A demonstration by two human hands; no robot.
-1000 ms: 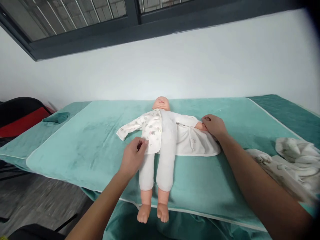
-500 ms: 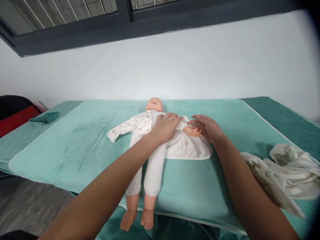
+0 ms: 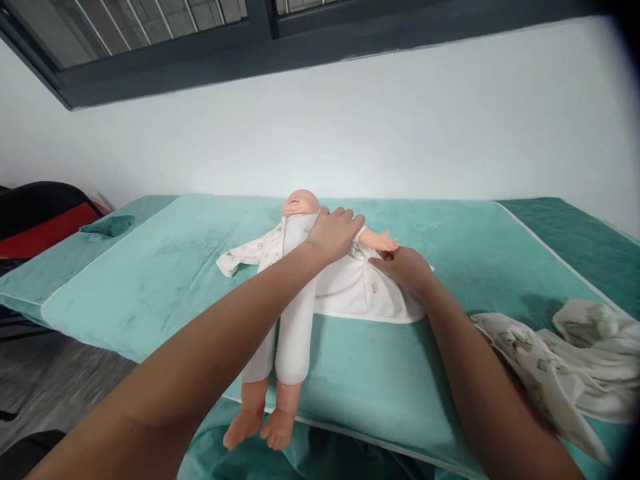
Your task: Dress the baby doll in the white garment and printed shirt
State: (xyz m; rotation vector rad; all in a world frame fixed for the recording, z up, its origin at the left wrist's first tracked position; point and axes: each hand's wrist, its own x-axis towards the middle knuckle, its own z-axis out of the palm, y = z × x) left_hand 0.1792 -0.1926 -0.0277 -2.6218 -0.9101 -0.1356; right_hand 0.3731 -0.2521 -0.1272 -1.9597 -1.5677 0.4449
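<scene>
A baby doll [image 3: 293, 313] in a white bodysuit lies on a teal mat [image 3: 150, 293], rolled partly onto its side with its head turned left. A white printed jacket [image 3: 360, 293] is spread under it, one sleeve on the doll's far arm. My left hand [image 3: 335, 233] reaches across and grips the doll's shoulder, fingers curled over it. My right hand [image 3: 403, 267] lies on the jacket's loose panel just below the doll's bare raised arm [image 3: 380, 240], fingers closed on the cloth.
A crumpled printed cloth [image 3: 560, 353] lies on the mat at the right. A small folded teal cloth [image 3: 107, 225] sits at the far left. A red and black object [image 3: 45, 223] stands beyond the mat's left end. A white wall backs the bed.
My left hand left the jacket's lower edge, crossed over the doll and took its shoulder. The doll rolled toward the left. My right hand dropped from the doll's hand onto the jacket.
</scene>
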